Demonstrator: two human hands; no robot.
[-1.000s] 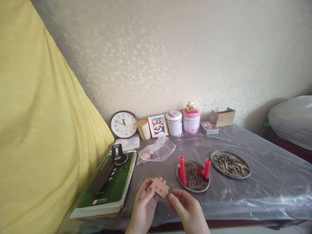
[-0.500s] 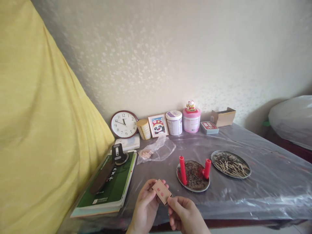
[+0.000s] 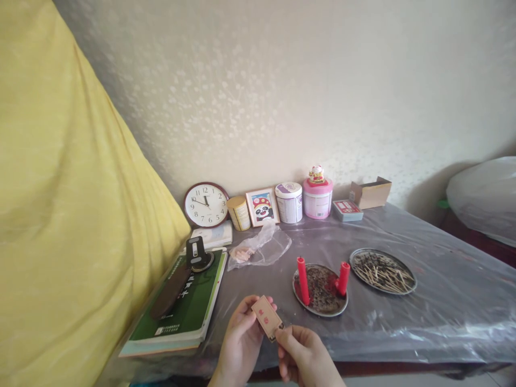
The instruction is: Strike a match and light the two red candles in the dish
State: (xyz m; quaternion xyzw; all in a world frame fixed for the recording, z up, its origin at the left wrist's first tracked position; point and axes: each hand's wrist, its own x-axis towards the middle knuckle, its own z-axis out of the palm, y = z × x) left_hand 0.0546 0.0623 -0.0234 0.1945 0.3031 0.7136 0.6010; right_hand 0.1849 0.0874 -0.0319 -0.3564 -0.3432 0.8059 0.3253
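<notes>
A small tan matchbox [image 3: 265, 317] with red print is held over the front of the table. My left hand [image 3: 244, 334] grips it by the sides, thumb on the near edge and fingertips round the far edge. My right hand [image 3: 301, 349] pinches its lower right end between thumb and bent fingers. A narrow strip of dark, patterned inside shows at that end. Just beyond the hands, a round metal plate [image 3: 320, 309] bears two red candles, a tall one [image 3: 303, 282] and a shorter one [image 3: 343, 278], both upright and unlit.
To the right lies a plate [image 3: 355, 262] of burnt and pale matchsticks. At left, a green book [image 3: 201, 301] carries a dark strap-like object [image 3: 171, 293]. A crumpled plastic bag [image 3: 268, 250] lies behind. A clock [image 3: 206, 205], tins and a cardboard box [image 3: 373, 194] line the wall.
The matchbox has come slightly open at its lower right end, where my right hand pinches it. A strip of the inside now shows. My left hand has hardly moved.
</notes>
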